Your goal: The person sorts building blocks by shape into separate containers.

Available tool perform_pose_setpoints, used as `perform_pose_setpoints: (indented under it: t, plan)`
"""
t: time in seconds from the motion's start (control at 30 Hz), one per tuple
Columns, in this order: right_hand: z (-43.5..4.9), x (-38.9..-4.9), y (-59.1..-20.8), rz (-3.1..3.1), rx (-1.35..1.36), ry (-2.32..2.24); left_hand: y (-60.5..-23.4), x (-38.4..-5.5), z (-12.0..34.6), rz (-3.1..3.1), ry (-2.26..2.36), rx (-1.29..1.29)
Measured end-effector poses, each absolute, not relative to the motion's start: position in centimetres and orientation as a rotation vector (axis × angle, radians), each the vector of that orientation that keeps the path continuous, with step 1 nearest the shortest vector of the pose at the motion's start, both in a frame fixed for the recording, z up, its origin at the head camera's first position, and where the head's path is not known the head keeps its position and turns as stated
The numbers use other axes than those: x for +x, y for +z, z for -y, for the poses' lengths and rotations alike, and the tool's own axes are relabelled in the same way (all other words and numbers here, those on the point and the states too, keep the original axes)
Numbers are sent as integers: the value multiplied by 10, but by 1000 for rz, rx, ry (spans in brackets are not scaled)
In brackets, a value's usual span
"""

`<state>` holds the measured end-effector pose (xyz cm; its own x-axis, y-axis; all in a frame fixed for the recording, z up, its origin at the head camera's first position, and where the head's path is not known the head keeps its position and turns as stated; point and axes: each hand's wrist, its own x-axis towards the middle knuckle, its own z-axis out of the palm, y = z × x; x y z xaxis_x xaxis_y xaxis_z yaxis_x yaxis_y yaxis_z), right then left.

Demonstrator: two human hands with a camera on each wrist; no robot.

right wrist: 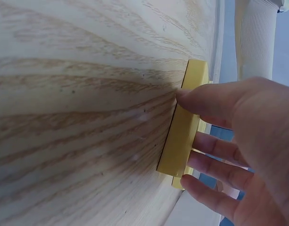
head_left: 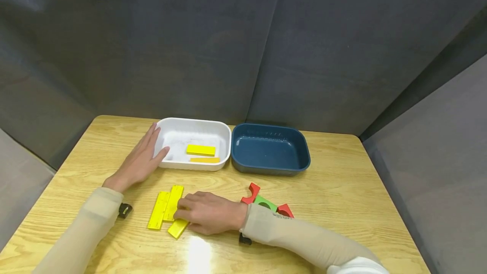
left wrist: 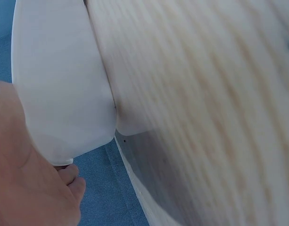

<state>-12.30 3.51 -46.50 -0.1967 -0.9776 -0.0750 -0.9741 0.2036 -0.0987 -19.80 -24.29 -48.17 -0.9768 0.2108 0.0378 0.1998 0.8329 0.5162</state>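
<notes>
My left hand (head_left: 137,162) holds the white bin (head_left: 190,167) at its left end, with the thumb over the rim and the fingers along the outside. In the left wrist view, fingertips (left wrist: 74,181) show past the bin's corner. My right hand (head_left: 211,212) pinches a yellow rectangular block (right wrist: 177,141) lying at the table surface, thumb on one long edge and fingers along the other. Two more yellow blocks (head_left: 159,210) lie side by side just left of it. Inside the white bin are a yellow block (head_left: 201,150) and a yellow-orange one (head_left: 204,160).
A dark blue bin (head_left: 271,170) stands against the white bin's right side. Red arch-cut blocks (head_left: 253,190) and a green one (head_left: 266,202) lie beyond my right forearm, partly covered by the sleeve. Grey curtains (head_left: 228,45) surround the wooden table (head_left: 342,189).
</notes>
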Motion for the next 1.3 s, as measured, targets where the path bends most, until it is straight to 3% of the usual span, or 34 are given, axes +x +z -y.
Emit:
perform_pose_setpoints:
  t: [1.3]
  plan:
    - [-40, -121, -462, -2388, -1924, 55, -483, -199, 244, -2978, 843, 335]
